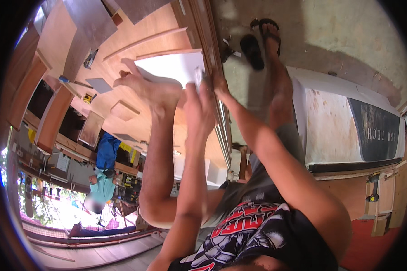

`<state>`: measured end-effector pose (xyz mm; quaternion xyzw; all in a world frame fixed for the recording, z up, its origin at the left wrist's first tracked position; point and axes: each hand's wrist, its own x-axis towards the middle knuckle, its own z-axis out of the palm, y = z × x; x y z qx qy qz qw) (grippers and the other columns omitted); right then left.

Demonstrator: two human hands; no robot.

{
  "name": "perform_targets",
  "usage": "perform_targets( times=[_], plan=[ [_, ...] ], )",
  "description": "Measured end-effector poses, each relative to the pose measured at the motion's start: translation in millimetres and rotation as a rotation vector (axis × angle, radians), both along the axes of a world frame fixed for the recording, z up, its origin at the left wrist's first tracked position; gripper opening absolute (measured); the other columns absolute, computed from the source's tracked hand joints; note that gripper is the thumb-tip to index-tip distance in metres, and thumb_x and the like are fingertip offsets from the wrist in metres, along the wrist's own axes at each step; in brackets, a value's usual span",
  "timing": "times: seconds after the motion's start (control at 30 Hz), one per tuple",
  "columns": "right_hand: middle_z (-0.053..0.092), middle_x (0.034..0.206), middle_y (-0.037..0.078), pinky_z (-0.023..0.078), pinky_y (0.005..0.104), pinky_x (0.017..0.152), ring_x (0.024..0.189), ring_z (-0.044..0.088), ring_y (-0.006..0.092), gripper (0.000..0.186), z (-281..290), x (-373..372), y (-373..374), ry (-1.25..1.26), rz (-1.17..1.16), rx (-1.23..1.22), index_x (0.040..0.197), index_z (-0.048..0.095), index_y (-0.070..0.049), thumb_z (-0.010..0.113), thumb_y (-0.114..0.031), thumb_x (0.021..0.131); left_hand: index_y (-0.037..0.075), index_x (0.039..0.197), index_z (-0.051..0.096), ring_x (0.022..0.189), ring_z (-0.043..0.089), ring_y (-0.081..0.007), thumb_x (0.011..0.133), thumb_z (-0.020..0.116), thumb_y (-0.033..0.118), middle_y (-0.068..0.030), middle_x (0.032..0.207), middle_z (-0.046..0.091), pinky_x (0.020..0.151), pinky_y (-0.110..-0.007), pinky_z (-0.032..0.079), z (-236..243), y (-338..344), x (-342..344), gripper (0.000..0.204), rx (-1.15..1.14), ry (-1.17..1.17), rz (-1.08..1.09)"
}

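Note:
A white panel with a thin wooden edge strip lies on the plywood bench top, and my bare left foot presses on it. At the panel's right end my left hand is closed around a small silvery tool, too blurred to name its kind. My right hand is right beside it, at the bench's edge. Its fingers look curled, but whatever they hold is hidden.
Wood strips, cut boards and a yellow tape measure lie across the bench. A loose black sandal is on the floor near my right foot. Rightward stands a worn white panel. Another person is at the far left.

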<state>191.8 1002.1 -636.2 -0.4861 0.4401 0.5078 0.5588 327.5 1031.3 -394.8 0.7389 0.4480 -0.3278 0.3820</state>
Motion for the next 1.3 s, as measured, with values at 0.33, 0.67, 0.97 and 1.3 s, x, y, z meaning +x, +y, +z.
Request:
perform_targets(
  times=[0.33, 0.67, 0.97, 1.3],
  plan=[
    [0.069, 0.102, 0.028, 0.046, 0.0492, 0.087, 0.101, 0.066, 0.0362, 0.074, 9.5, 9.2, -9.7, -0.017, 0.168, 0.038, 0.111, 0.068, 0.007, 0.036, -0.060, 0.103, -0.001, 0.109, 0.043, 0.068, 0.064, -0.0417, 0.109, 0.040, 0.028, -0.0233, 0.079, 0.065, 0.062, -0.047, 0.049, -7.8, -10.6, 7.6, 0.030, 0.012, -0.023, -0.019],
    [0.069, 0.097, 0.018, 0.047, 0.0453, 0.080, 0.089, 0.064, 0.0262, 0.068, -30.0, -26.8, 25.9, -0.071, -0.029, -0.049, 0.106, 0.068, 0.005, 0.036, -0.054, 0.106, 0.003, 0.107, 0.041, 0.055, 0.056, -0.0190, 0.109, 0.039, 0.040, -0.0163, 0.081, 0.064, 0.048, -0.034, 0.045, -1.1, -6.7, 17.7, 0.038, -0.016, -0.041, -0.051],
    [0.067, 0.115, 0.025, 0.043, 0.0434, 0.096, 0.110, 0.061, 0.0279, 0.065, -3.2, 7.7, -6.8, 0.026, 0.081, 0.087, 0.119, 0.066, 0.006, 0.033, -0.049, 0.107, -0.002, 0.113, 0.042, 0.079, 0.064, -0.0501, 0.108, 0.040, 0.031, -0.0304, 0.082, 0.065, 0.068, -0.051, 0.050, -10.4, -5.7, 33.4, 0.033, 0.026, 0.078, -0.029],
    [0.069, 0.109, 0.021, 0.046, 0.0408, 0.094, 0.106, 0.062, 0.0258, 0.059, 3.1, 26.2, -10.3, 0.048, 0.162, 0.182, 0.123, 0.064, 0.004, 0.033, -0.044, 0.107, 0.004, 0.112, 0.046, 0.051, 0.054, -0.0160, 0.109, 0.040, 0.039, -0.0109, 0.080, 0.061, 0.044, -0.030, 0.044, -30.2, 0.2, 31.6, 0.035, 0.034, 0.012, -0.123]
  ],
)
